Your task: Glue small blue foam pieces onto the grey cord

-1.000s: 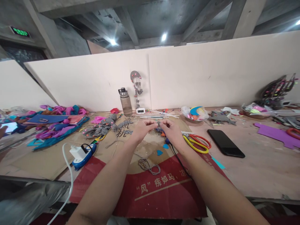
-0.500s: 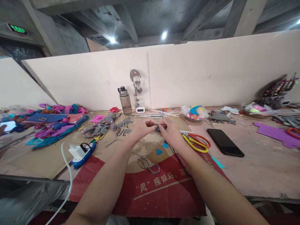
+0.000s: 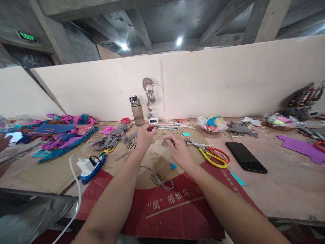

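Note:
My left hand is raised over the cardboard, its thumb and fingertips pinched together. Whatever they hold, if anything, is too small to make out. To its right, my right hand hovers with fingers bent and slightly apart, nothing visible in them. Just beyond that hand lie scissors with red and yellow handles. A turquoise cut-out lies behind it, and a blue scrap below. A loose bundle of grey cord rests nearer to me. Grey felt pieces with pink dots are heaped left of my left hand.
A bottle and a small digital clock stand by the white partition. At right are a black phone and a bowl of scraps. A blue power strip sits at left, near colourful fabric.
My hands were together over a small dark piece; now they are apart, the left slightly up and left, the right lower. The turquoise cut-out behind the right hand has come into view.

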`<action>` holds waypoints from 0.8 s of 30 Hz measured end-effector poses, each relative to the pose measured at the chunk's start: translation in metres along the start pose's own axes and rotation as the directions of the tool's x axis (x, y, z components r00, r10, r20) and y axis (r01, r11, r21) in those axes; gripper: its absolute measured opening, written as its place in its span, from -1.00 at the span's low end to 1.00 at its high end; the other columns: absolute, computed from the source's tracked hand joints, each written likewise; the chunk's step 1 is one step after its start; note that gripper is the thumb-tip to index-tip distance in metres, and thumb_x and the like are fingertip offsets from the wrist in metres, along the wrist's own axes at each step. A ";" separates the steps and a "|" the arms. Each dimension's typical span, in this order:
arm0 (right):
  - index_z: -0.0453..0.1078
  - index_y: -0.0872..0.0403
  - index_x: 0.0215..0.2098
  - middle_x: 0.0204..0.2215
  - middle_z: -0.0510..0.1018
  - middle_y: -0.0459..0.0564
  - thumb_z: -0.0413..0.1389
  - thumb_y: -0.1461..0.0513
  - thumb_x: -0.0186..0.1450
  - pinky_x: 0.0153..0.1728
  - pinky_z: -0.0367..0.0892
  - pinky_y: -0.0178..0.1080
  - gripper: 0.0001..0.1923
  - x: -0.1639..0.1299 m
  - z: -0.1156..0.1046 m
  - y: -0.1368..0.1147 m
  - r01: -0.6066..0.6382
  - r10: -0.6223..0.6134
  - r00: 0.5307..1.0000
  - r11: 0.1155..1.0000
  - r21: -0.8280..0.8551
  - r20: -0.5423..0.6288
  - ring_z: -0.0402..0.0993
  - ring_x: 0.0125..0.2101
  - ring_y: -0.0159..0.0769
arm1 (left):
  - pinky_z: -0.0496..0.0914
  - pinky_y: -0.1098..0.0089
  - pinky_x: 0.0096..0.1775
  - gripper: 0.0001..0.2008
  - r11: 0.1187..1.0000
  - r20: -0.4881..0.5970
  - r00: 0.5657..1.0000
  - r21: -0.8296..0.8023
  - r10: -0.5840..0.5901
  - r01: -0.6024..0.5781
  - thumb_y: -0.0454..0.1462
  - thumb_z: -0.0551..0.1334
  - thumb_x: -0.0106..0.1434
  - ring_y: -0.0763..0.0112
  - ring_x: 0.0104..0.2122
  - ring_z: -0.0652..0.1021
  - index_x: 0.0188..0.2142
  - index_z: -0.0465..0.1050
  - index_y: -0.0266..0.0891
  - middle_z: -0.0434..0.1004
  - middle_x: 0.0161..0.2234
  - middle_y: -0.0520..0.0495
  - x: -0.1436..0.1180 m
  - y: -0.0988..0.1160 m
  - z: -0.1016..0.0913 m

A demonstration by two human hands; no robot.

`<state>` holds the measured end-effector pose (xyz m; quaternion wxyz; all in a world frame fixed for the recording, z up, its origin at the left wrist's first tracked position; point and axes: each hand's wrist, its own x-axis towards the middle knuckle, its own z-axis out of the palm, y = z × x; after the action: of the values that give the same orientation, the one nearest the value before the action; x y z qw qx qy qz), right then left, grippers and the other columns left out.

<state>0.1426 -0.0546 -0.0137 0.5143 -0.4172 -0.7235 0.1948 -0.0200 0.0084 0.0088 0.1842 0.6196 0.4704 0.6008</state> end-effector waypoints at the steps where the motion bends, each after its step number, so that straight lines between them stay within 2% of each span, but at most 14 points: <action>1: 0.39 0.06 -0.22 -0.25 0.54 0.01 -0.08 0.27 0.35 -0.13 0.29 -0.21 -0.79 -0.002 0.003 -0.002 0.037 -0.037 0.999 0.999 0.014 0.015 0.44 -0.20 -0.28 | 0.23 0.51 -0.47 -0.90 0.997 -0.076 0.997 -0.071 -0.035 0.029 -0.26 0.28 0.04 0.54 -0.54 0.37 -0.44 0.50 -0.26 0.46 -0.54 0.04 0.005 -0.004 -0.005; 2: 0.40 0.05 -0.23 -0.26 0.55 0.00 -0.08 0.27 0.35 -0.13 0.28 -0.21 -0.78 -0.004 0.006 -0.005 0.068 -0.068 0.997 0.997 0.022 0.029 0.44 -0.19 -0.29 | 0.22 0.53 -0.49 -0.89 0.982 -0.138 0.987 -0.183 -0.082 0.056 -0.26 0.29 0.04 0.57 -0.56 0.36 -0.42 0.50 -0.26 0.45 -0.54 0.06 0.010 -0.007 -0.010; 4: 0.42 0.05 -0.23 -0.26 0.55 -0.01 -0.08 0.28 0.36 -0.13 0.28 -0.22 -0.78 -0.008 0.011 -0.011 0.113 -0.115 0.991 0.993 0.036 0.062 0.44 -0.20 -0.30 | 0.13 0.56 -0.57 -0.86 0.872 -0.235 0.938 -0.475 -0.254 0.117 -0.25 0.32 0.01 0.65 -0.63 0.29 -0.46 0.44 -0.27 0.42 -0.57 0.10 0.020 -0.013 -0.020; 8: 0.43 0.06 -0.22 -0.27 0.56 -0.02 -0.05 0.31 0.37 -0.16 0.29 -0.24 -0.79 -0.015 0.021 -0.025 0.200 -0.204 0.964 0.979 0.040 0.169 0.44 -0.21 -0.32 | 0.07 0.59 -0.62 -0.85 0.636 -0.250 0.885 -0.769 -0.392 0.065 -0.31 0.35 0.00 0.71 -0.66 0.26 -0.48 0.39 -0.29 0.45 -0.54 0.08 0.035 -0.020 -0.039; 11: 0.42 0.05 -0.19 -0.27 0.55 -0.03 -0.04 0.33 0.36 -0.19 0.30 -0.27 -0.79 -0.024 0.025 -0.041 0.307 -0.298 0.911 0.952 0.016 0.286 0.43 -0.24 -0.34 | 0.10 0.59 -0.61 -0.87 0.481 -0.163 0.875 -0.872 -0.456 0.089 -0.32 0.34 0.06 0.72 -0.66 0.27 -0.46 0.39 -0.27 0.44 -0.55 0.10 0.038 -0.022 -0.045; 13: 0.43 0.05 -0.21 -0.30 0.54 -0.02 -0.04 0.30 0.37 -0.21 0.29 -0.27 -0.80 -0.033 0.025 -0.055 0.442 -0.392 0.824 0.897 -0.031 0.410 0.41 -0.26 -0.34 | 0.10 0.59 -0.62 -0.86 0.383 -0.070 0.876 -0.914 -0.478 0.136 -0.33 0.33 0.09 0.72 -0.68 0.25 -0.48 0.37 -0.25 0.42 -0.58 0.12 0.038 -0.023 -0.044; 16: 0.44 0.03 -0.33 -0.35 0.53 -0.02 0.02 0.11 0.37 -0.18 0.27 -0.19 -0.76 -0.043 0.016 -0.074 0.683 -0.538 0.628 0.728 -0.066 0.563 0.39 -0.27 -0.27 | 0.09 0.58 -0.64 -0.81 0.311 0.016 0.887 -0.933 -0.462 0.179 -0.31 0.35 0.09 0.73 -0.70 0.22 -0.50 0.33 -0.24 0.38 -0.60 0.15 0.036 -0.025 -0.040; 17: 0.44 0.02 -0.34 -0.35 0.54 -0.02 0.03 0.05 0.36 -0.15 0.26 -0.16 -0.73 -0.044 0.010 -0.078 0.714 -0.563 0.603 0.697 -0.066 0.565 0.39 -0.26 -0.25 | 0.09 0.57 -0.65 -0.80 0.303 0.030 0.891 -0.934 -0.453 0.186 -0.30 0.36 0.08 0.73 -0.71 0.21 -0.50 0.33 -0.24 0.36 -0.60 0.15 0.035 -0.024 -0.038; 18: 0.44 0.02 -0.33 -0.33 0.55 -0.02 0.03 0.03 0.35 -0.14 0.25 -0.15 -0.73 -0.044 0.004 -0.079 0.704 -0.565 0.625 0.707 -0.076 0.539 0.39 -0.24 -0.24 | 0.08 0.57 -0.65 -0.79 0.298 0.043 0.895 -0.935 -0.445 0.193 -0.29 0.37 0.06 0.73 -0.71 0.22 -0.50 0.32 -0.24 0.35 -0.60 0.16 0.035 -0.024 -0.036; 19: 0.43 0.02 -0.29 -0.31 0.55 -0.01 0.02 0.05 0.36 -0.13 0.26 -0.17 -0.74 -0.042 -0.004 -0.077 0.648 -0.533 0.694 0.755 -0.097 0.483 0.40 -0.23 -0.25 | 0.08 0.56 -0.66 -0.78 0.296 0.054 0.897 -0.934 -0.438 0.200 -0.29 0.37 0.05 0.73 -0.71 0.22 -0.50 0.32 -0.24 0.34 -0.60 0.16 0.034 -0.022 -0.034; 20: 0.42 0.02 -0.24 -0.30 0.55 0.00 -0.02 0.10 0.38 -0.14 0.28 -0.19 -0.77 -0.039 -0.012 -0.070 0.553 -0.471 0.788 0.824 -0.123 0.396 0.41 -0.22 -0.26 | 0.08 0.56 -0.66 -0.78 0.297 0.062 0.898 -0.932 -0.436 0.208 -0.29 0.38 0.04 0.73 -0.71 0.22 -0.50 0.31 -0.24 0.33 -0.59 0.17 0.033 -0.020 -0.032; 21: 0.40 0.03 -0.25 -0.33 0.55 -0.01 -0.05 0.15 0.39 -0.19 0.30 -0.22 -0.77 -0.034 -0.020 -0.060 0.407 -0.351 0.891 0.899 -0.164 0.288 0.42 -0.26 -0.29 | 0.07 0.56 -0.66 -0.77 0.303 0.071 0.898 -0.928 -0.434 0.219 -0.29 0.38 0.03 0.74 -0.71 0.22 -0.49 0.31 -0.25 0.33 -0.59 0.17 0.032 -0.018 -0.030; 22: 0.39 0.04 -0.24 -0.34 0.54 -0.02 -0.07 0.17 0.39 -0.24 0.31 -0.23 -0.79 -0.029 -0.027 -0.045 0.234 -0.201 0.965 0.949 -0.210 0.170 0.43 -0.31 -0.30 | 0.07 0.57 -0.66 -0.76 0.314 0.077 0.900 -0.922 -0.430 0.228 -0.29 0.38 0.02 0.74 -0.71 0.22 -0.49 0.30 -0.25 0.33 -0.59 0.17 0.031 -0.016 -0.028; 24: 0.36 0.04 -0.22 -0.42 0.53 -0.04 0.03 0.17 0.31 -0.37 0.32 -0.23 -0.86 -0.019 -0.039 -0.006 -0.016 0.022 1.000 0.954 -0.299 0.016 0.44 -0.43 -0.28 | 0.06 0.58 -0.65 -0.76 0.343 0.092 0.909 -0.907 -0.407 0.245 -0.30 0.38 0.01 0.74 -0.71 0.21 -0.48 0.30 -0.26 0.31 -0.58 0.16 0.029 -0.012 -0.024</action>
<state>0.1777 -0.0795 -0.0052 0.4365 -0.4953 -0.7454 0.0921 -0.0510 0.0289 0.0210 0.5677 0.2673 0.1990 0.7527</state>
